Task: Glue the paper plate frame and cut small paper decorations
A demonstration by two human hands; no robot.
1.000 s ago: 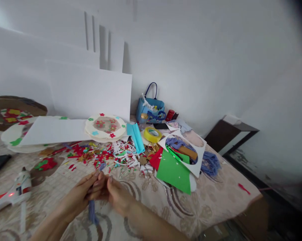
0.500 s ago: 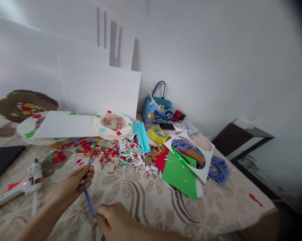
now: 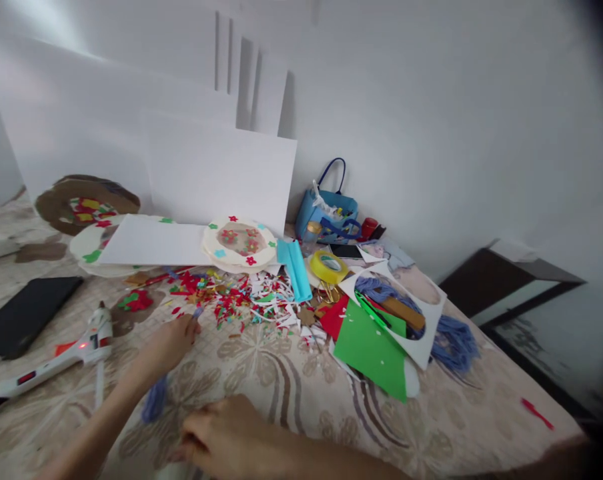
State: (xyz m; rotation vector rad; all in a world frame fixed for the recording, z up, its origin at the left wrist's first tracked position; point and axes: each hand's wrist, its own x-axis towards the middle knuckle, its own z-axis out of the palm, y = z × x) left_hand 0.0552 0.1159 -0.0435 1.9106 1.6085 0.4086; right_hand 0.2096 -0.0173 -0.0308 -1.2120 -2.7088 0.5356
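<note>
Blue-violet yarn bundle [image 3: 155,400] is slanting toward seven o'clock from the nearer left hand [image 3: 172,341] pinching its top, right hand [image 3: 224,430] curling, hold unclear.

Soft, rather dim light leaves pale glare on the white panel [image 3: 81,100] at upper left and grey shadows on the wall [image 3: 431,133]. The right hand [image 3: 226,433] looks blurred; the view stretches and blackens towards its right edge.
</note>
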